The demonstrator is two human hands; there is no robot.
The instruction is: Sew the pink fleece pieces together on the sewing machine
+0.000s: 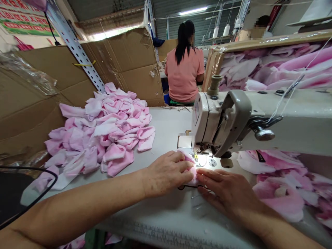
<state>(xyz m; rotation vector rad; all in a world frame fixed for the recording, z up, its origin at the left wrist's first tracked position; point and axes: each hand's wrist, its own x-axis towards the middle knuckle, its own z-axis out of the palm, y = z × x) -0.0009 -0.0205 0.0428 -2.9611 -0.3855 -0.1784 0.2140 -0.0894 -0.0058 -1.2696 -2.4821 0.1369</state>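
Observation:
A small piece of pink plush fabric point(190, 159) lies on the sewing machine bed, its edge by the lit needle area. My left hand point(169, 172) rests over the fabric's left side, fingers curled and pressing it. From the right, my right hand point(224, 190) touches the fabric's edge with its fingertips, the fingers stretched out and lying nearly flat. Just beyond my fingers stands the head of the white sewing machine point(207, 121), its presser foot and needle close to the fabric. Part of the fabric is hidden under my left fingers.
A heap of pink fabric pieces point(103, 128) sits on the left of the table point(168, 121), against cardboard point(124, 65). More pink pieces point(280, 186) lie right, behind the machine arm. A person in a salmon shirt point(184, 74) sits ahead. A black cable point(49, 171) curves at left.

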